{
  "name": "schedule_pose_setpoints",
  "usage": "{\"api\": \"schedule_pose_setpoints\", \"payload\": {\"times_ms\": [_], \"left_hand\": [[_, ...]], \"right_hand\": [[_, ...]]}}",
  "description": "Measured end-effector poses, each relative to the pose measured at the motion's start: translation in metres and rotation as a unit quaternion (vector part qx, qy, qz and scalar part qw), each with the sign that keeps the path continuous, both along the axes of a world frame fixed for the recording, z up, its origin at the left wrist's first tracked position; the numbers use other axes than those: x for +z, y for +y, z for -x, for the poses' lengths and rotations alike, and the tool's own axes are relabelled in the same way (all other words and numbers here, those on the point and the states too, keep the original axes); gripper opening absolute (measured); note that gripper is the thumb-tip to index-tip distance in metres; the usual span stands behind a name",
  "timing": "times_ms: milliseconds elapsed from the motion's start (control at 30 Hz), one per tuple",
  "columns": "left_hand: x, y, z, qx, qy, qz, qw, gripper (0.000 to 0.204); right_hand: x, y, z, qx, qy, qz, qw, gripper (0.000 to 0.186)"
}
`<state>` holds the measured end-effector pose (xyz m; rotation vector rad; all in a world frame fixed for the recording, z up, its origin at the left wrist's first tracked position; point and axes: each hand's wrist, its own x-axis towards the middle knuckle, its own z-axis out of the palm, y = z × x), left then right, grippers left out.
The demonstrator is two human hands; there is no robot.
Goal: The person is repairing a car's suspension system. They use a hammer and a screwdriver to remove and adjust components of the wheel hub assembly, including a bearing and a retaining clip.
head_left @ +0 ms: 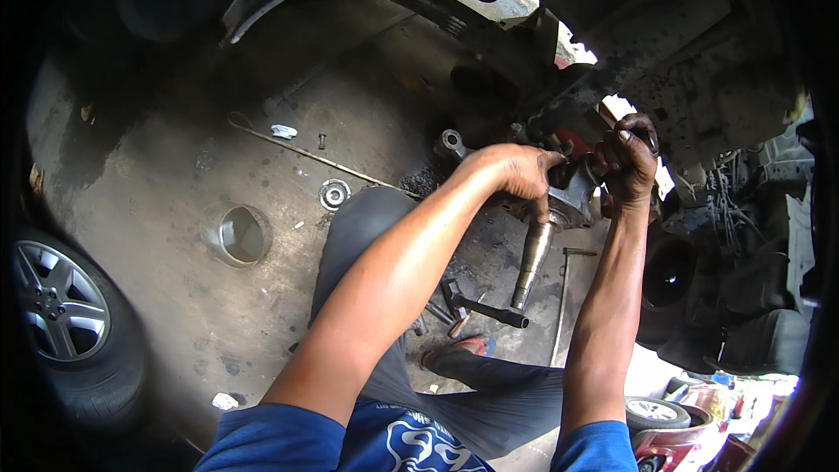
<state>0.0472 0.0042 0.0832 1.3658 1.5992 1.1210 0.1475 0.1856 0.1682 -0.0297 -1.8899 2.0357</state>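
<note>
A greasy steering knuckle (572, 197) hangs under the vehicle, its bare metal spindle (534, 260) slanting down toward the floor. My left hand (524, 172) is closed on the knuckle's near side, thumb on top and one finger reaching down by the spindle's base. On the knuckle's right side, my right hand (631, 162) is raised with its blackened fingers curled; what lies inside them is hidden. An arm with a round metal eye (451, 142) sticks out left of my left hand. A little red (572, 142) shows between the hands.
On the floor lie a long thin rod (306, 153), a bearing-like ring (334, 194), a bolt (322, 141), an open can (240, 234), a dark bar tool (494, 309) and an L-shaped bar (564, 297). A wheel (65, 315) stands at left. Dark vehicle underbody overhangs above.
</note>
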Motion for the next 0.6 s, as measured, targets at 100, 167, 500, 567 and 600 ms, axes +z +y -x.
{"api": "schedule_pose_setpoints", "payload": {"times_ms": [100,167,500,567,600], "left_hand": [[0.007,0.003,0.032,-0.073,-0.030,0.047,0.996,0.106],[0.014,0.010,0.052,-0.060,0.043,0.021,0.997,0.090],[0.003,0.061,0.059,-0.201,0.043,0.002,0.979,0.095],[-0.004,0.067,0.055,-0.189,0.030,0.003,0.981,0.093],[-0.006,0.069,0.055,-0.189,0.029,-0.011,0.982,0.089]], "right_hand": [[0.000,-0.002,0.001,-0.048,0.004,-0.021,0.999,0.017],[0.001,-0.004,0.001,-0.039,0.010,-0.025,0.999,0.017],[0.000,-0.009,-0.001,-0.086,0.009,-0.030,0.996,0.021],[-0.001,-0.010,-0.001,-0.085,0.015,-0.036,0.996,0.020],[-0.001,-0.011,-0.001,-0.081,0.013,-0.033,0.996,0.019]]}}
